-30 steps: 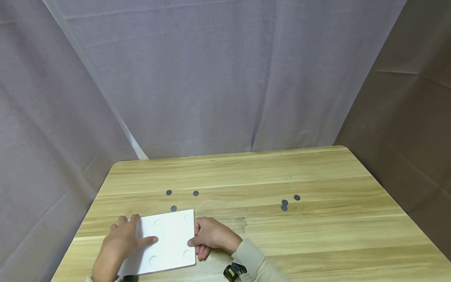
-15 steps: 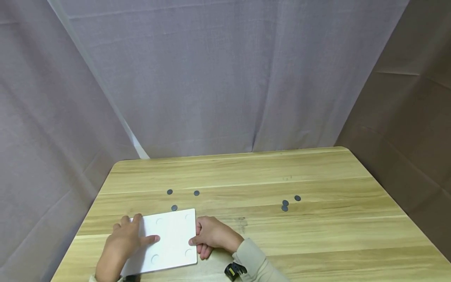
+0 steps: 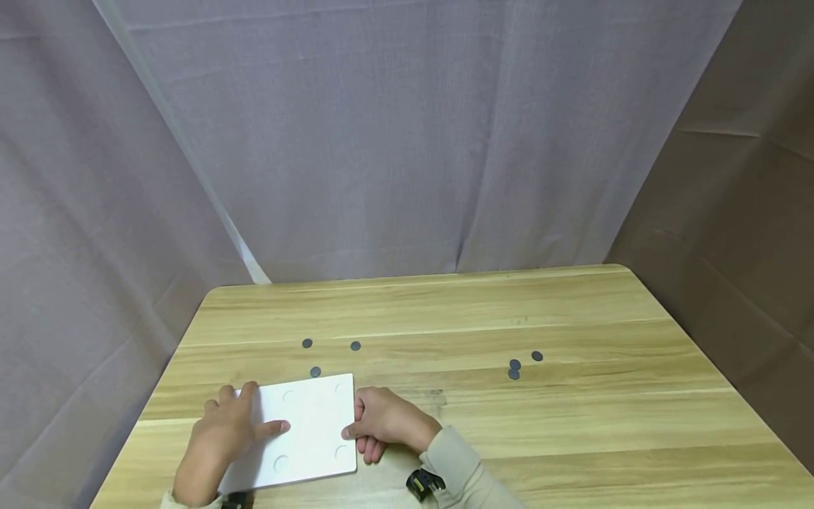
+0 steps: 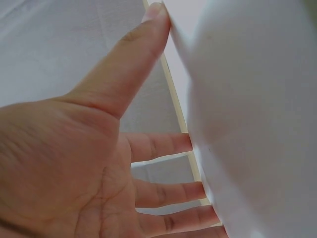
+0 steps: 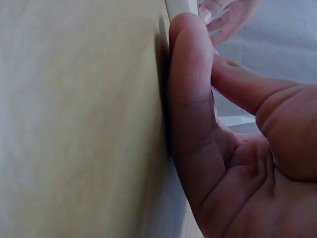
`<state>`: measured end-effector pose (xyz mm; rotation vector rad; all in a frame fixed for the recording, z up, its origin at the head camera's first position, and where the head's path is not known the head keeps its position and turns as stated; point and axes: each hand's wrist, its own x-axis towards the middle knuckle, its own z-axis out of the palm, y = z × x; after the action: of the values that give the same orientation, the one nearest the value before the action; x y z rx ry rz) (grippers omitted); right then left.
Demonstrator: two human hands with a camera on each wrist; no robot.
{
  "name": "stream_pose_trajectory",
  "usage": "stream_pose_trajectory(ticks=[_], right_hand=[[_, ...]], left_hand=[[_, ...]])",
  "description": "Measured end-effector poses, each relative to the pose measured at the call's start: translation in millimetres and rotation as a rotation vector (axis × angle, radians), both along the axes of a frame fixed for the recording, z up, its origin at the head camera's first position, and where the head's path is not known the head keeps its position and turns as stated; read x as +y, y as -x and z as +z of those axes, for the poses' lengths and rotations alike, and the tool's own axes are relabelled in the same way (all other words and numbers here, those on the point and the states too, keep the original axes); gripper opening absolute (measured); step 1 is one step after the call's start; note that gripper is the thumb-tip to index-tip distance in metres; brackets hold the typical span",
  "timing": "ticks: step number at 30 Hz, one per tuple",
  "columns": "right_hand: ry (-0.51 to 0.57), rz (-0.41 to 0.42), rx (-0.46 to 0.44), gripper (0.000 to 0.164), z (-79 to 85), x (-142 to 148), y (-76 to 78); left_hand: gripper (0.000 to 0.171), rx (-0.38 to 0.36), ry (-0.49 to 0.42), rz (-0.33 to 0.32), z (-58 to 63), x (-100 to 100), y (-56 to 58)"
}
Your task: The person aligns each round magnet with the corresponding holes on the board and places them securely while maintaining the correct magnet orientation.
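A flat white rectangular board with round recesses near its corners lies on the table at the near left. My left hand rests on its left part, thumb stretched across the top. In the left wrist view the left hand has its fingers straight, their tips touching the white surface. At the board's right edge my right hand pinches it, thumb on top and fingers curled below. The right wrist view shows the right hand close above the tabletop; the board is mostly hidden there.
Small dark discs lie on the wooden table: one disc just behind the board, two more behind it, and a group with one disc to the right. Grey curtains hang behind the table.
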<state>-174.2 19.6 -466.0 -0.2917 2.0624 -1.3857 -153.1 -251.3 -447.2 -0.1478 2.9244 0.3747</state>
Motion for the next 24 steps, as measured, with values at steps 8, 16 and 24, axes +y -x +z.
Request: stream_pose_trajectory(ticks=[8,16,24], right_hand=[[-0.008,0.007,-0.015,0.025,0.3,3.2,2.9],[0.0,0.024,-0.021,0.023,2.7,6.1,4.8],[0.015,0.049,-0.024,0.021,1.8,11.7,5.7]], left_hand=[[0.11,0.005,-0.011,0.003,1.4,2.8,0.2],[0.111,0.018,-0.015,-0.006,0.1,0.6,1.7],[0.112,0.029,-0.028,-0.013,-1.1,2.1,-1.4]])
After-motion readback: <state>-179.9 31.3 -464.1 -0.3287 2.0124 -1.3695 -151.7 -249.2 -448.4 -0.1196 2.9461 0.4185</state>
